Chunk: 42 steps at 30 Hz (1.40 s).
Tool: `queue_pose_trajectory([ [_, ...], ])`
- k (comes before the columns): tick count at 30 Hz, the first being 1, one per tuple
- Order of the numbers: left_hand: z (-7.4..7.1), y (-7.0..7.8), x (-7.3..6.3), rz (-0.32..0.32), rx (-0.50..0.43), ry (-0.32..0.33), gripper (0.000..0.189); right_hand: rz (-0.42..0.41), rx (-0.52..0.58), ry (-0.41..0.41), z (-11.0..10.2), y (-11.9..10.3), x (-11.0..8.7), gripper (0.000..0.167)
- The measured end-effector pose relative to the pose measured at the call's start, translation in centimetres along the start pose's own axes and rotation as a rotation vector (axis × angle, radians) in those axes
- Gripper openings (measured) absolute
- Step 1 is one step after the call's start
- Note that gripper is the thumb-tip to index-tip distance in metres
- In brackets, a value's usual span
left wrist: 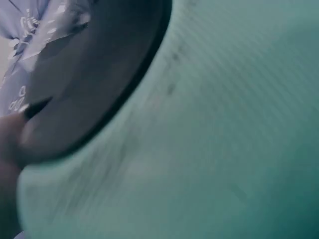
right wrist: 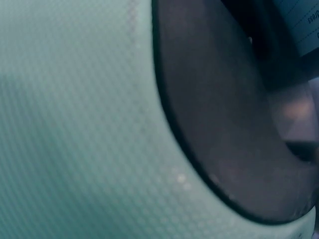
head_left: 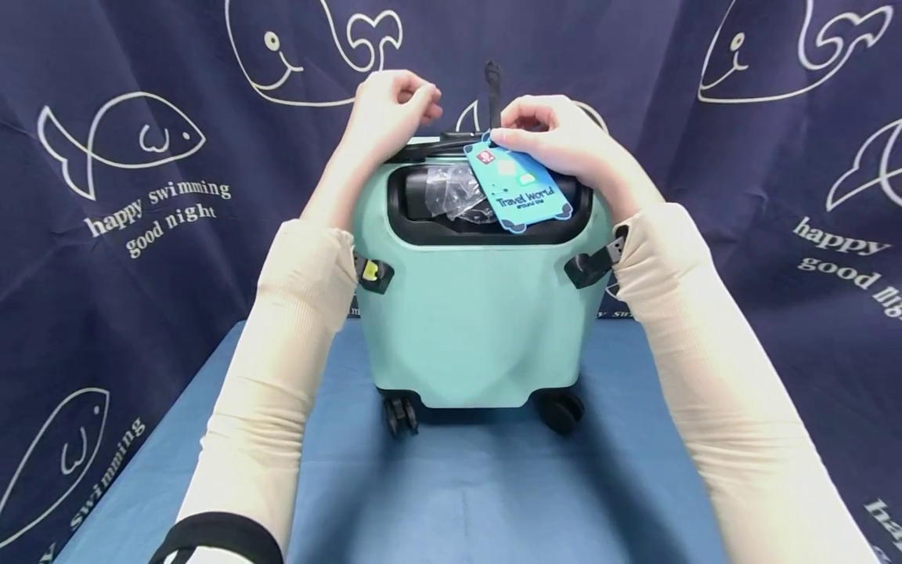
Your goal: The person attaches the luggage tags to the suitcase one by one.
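A mint-green suitcase (head_left: 472, 321) stands upright on its wheels, with a black recess (head_left: 486, 235) in its upper front. At the top of the suitcase, my right hand (head_left: 564, 137) pinches a blue luggage tag (head_left: 517, 188) by its upper end. From beside those fingertips a black strap (head_left: 492, 90) sticks up. My left hand (head_left: 396, 110) hovers over the suitcase's top left, fingers loosely bent, with nothing visible in them. Both wrist views show mostly the green shell (left wrist: 224, 129) and the dark recess (right wrist: 209, 109), blurred.
Crumpled clear plastic (head_left: 458, 192) lies in the recess, behind the tag. Black caster wheels (head_left: 400, 415) rest on the blue tablecloth (head_left: 465, 486). Behind hangs a dark blue curtain (head_left: 282, 172) with white whale and fish drawings.
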State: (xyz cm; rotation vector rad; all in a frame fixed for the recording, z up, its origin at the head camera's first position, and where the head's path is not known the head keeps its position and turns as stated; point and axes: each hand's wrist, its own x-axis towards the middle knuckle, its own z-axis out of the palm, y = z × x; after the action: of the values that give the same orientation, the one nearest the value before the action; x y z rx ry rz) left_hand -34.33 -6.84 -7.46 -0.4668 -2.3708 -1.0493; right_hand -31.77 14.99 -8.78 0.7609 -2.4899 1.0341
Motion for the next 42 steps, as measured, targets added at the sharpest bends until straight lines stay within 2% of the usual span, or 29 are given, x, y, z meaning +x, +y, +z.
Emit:
queue_pose_trajectory([
  [4,0.4,0.6,0.9,-0.020,0.044,-0.016,0.028,-0.014,0.013,0.000,0.2,-0.7,0.1,0.014],
  [10,1.1,0.5,1.2,-0.044,0.066,-0.039,0.027,-0.012,0.006,-0.010,0.3,-1.0,-0.1,0.014],
  [14,1.4,0.6,1.1,0.018,0.173,-0.033,0.026,-0.011,-0.019,-0.009,0.1,-1.1,-0.2,0.013],
  [17,1.7,0.7,1.0,0.071,0.290,-0.042,0.030,-0.012,-0.005,-0.004,-0.2,-1.0,-0.1,0.010],
  [21,1.9,0.9,0.9,0.070,0.361,-0.118,0.042,-0.007,0.033,-0.001,-0.2,-1.0,-0.1,0.008],
  [27,1.6,1.1,0.5,-0.055,0.389,-0.291,0.050,-0.019,0.062,-0.009,0.2,-0.8,-0.2,0.007],
  [29,1.5,1.2,0.4,-0.066,0.399,-0.336,0.047,-0.020,0.057,-0.009,0.2,-0.8,-0.2,0.006],
  [32,1.4,1.2,0.2,-0.039,0.392,-0.380,0.040,-0.012,0.031,-0.006,0.1,-0.8,-0.3,0.005],
  [36,1.4,1.2,0.0,0.016,0.359,-0.383,0.033,-0.012,0.002,-0.009,0.0,-0.7,-0.3,0.012],
  [42,1.4,1.2,-0.2,0.064,0.339,-0.381,0.029,-0.021,-0.024,-0.007,-0.1,-0.9,-0.4,0.012],
])
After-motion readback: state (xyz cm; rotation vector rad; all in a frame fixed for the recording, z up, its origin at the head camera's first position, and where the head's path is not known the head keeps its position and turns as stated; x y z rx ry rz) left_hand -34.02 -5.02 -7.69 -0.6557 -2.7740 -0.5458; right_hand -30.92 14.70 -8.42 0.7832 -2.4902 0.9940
